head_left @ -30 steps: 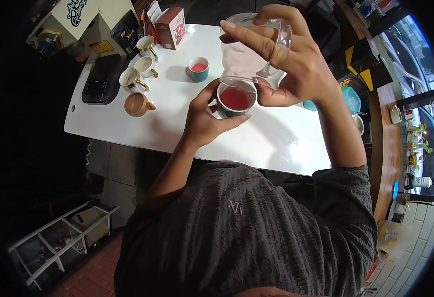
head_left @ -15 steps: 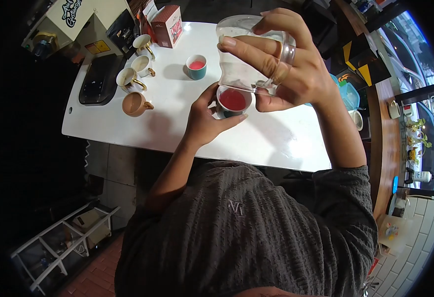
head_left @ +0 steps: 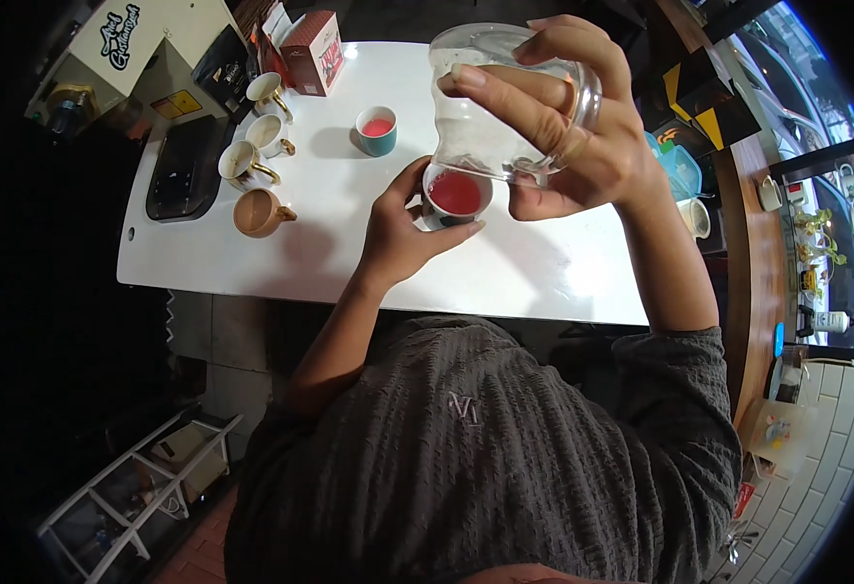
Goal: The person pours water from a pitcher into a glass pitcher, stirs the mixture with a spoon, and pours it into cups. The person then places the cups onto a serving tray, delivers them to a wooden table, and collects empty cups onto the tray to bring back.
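Observation:
My left hand (head_left: 398,229) is wrapped round a cup of red liquid (head_left: 455,195), thumb on its near side. Above that cup my right hand (head_left: 583,122) grips a clear glass pitcher (head_left: 476,117) by its handle. The pitcher is tilted, its rim at the cup's edge, and no red liquid shows inside it. A teal cup (head_left: 377,139) with pinkish-red liquid stands on the white table (head_left: 349,253), beyond my left hand.
At the left stand several white mugs with gold handles (head_left: 242,161), a brown mug (head_left: 256,213) and a dark tray (head_left: 182,170). A red-and-white box (head_left: 312,55) is at the back. Blue containers (head_left: 678,167) sit at the right.
The pitcher has gone from holding pinkish liquid to looking drained, and it is tilted a little differently. The view has shifted slightly; my left hand still holds the cup.

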`<control>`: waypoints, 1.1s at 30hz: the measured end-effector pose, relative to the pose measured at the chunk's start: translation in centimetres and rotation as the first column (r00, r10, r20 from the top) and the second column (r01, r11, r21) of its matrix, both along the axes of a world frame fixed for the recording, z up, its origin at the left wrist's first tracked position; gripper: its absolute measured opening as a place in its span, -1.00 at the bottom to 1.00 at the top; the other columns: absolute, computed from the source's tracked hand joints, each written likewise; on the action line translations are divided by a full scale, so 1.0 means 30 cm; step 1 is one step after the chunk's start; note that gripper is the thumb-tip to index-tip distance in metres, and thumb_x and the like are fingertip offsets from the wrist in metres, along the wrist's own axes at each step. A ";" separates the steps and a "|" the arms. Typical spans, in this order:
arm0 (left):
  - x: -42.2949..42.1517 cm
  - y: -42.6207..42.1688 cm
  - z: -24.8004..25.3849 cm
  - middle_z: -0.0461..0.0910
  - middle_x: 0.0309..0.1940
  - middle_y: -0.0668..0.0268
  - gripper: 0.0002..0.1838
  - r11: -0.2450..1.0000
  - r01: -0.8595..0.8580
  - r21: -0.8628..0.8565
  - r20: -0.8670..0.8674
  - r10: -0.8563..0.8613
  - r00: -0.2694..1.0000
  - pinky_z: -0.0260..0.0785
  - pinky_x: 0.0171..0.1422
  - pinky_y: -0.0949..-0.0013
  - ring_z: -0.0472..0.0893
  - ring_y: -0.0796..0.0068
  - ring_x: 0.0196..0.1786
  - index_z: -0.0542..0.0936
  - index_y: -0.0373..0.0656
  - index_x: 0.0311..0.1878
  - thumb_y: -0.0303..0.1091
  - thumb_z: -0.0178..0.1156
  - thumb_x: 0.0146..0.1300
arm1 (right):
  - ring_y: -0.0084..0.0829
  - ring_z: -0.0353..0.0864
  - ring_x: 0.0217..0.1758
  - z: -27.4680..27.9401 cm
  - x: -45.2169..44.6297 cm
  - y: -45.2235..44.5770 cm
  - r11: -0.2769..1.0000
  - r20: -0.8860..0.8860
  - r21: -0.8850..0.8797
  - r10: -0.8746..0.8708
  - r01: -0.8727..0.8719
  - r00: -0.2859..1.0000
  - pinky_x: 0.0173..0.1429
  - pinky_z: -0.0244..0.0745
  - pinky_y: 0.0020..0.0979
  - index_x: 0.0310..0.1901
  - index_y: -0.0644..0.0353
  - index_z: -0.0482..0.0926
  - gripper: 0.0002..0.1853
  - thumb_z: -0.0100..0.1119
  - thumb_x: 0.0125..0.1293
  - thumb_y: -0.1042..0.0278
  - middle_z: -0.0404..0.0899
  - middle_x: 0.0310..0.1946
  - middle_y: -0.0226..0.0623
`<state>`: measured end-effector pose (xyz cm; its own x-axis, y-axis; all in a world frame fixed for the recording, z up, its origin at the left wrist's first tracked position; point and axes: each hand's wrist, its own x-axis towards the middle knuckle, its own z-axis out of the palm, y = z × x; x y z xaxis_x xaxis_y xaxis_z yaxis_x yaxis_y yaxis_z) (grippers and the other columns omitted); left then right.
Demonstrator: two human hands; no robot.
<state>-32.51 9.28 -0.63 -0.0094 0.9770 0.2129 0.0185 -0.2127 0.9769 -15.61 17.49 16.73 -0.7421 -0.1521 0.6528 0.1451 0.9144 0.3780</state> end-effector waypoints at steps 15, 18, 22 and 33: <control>0.004 0.043 -0.028 0.52 0.06 0.20 -0.18 0.998 0.041 -0.054 0.027 -0.039 0.999 0.47 0.17 0.35 0.55 0.44 0.12 0.32 -0.27 0.24 -0.39 0.55 -0.10 | -0.23 0.42 -0.01 -0.069 0.041 -0.006 0.986 -0.166 -0.063 -0.160 0.152 0.973 0.21 0.34 -0.24 0.10 0.30 0.60 -0.39 0.14 -0.03 0.20 0.73 -0.17 -0.30; 0.014 0.074 -0.081 0.50 0.08 0.19 -0.22 1.000 0.004 -0.005 0.003 -0.004 1.000 0.44 0.22 0.35 0.54 0.41 0.13 0.30 -0.30 0.23 -0.47 0.51 -0.06 | -0.29 0.45 -0.03 -0.129 0.084 0.010 0.949 -0.305 -0.163 -0.310 0.272 0.900 0.24 0.26 -0.34 0.18 0.34 0.53 -0.33 0.12 -0.09 0.32 0.72 -0.14 -0.25; 0.025 0.144 -0.182 0.47 0.10 0.17 -0.25 0.995 -0.104 -0.008 -0.039 0.104 0.994 0.40 0.26 0.33 0.53 0.39 0.15 0.26 -0.35 0.24 -0.55 0.45 0.00 | -0.36 0.47 0.02 -0.268 0.219 0.016 0.827 -0.369 -0.405 -0.537 0.389 0.758 0.34 0.15 -0.36 0.29 0.36 0.39 -0.31 0.10 0.02 0.41 0.67 -0.01 -0.16; 0.062 0.320 -0.398 0.48 0.06 0.16 -0.26 0.911 -0.410 -0.040 0.105 0.412 0.905 0.45 0.05 0.39 0.56 0.41 0.01 0.37 -0.32 0.19 -0.40 0.53 -0.06 | -0.27 0.42 0.27 -0.588 0.524 -0.129 0.167 -0.230 -0.965 -0.907 -0.200 0.353 0.45 0.08 -0.27 0.11 0.47 0.47 -0.60 0.02 0.26 0.46 0.56 0.14 -0.06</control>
<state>-30.63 18.88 -12.58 -0.4331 0.8848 0.1719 -0.0053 -0.1932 0.9811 0.12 13.62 -0.91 0.3656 0.9000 0.2374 0.2134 0.1672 -0.9625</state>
